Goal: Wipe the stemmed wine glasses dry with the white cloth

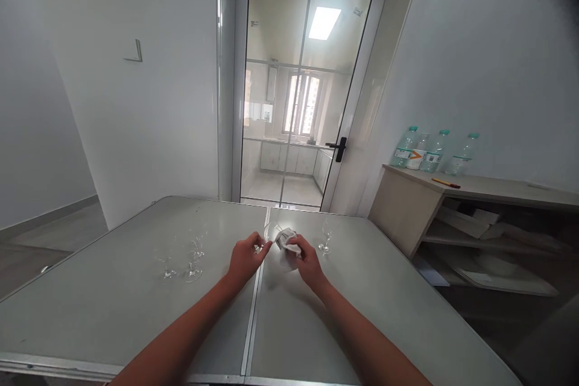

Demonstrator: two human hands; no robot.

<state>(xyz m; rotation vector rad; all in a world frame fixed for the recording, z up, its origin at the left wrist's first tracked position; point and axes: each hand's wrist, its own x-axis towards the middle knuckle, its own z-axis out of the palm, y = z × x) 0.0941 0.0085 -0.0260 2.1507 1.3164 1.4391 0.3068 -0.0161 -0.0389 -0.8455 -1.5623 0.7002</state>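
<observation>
Over the middle of the table, my left hand (247, 255) is closed with thumb and fingers pinching a small clear stemmed glass (268, 233), which is partly hidden by the fingers. My right hand (307, 259) is closed round a bunched white cloth (287, 242), held up against the glass. Part of the cloth hangs below my fingers. To the right of my right hand, one stemmed glass (325, 246) stands upright. Left of my left hand, a group of similar clear glasses (193, 271) stands on the table, faint against its surface.
The grey table (113, 313) has a metal seam running through its middle. Beyond it is a glass-paned door (237, 132) with a black handle (341, 149). At the right, a wooden shelf unit (407, 211) carries several plastic bottles (435, 154) and an orange pen-like item (446, 183).
</observation>
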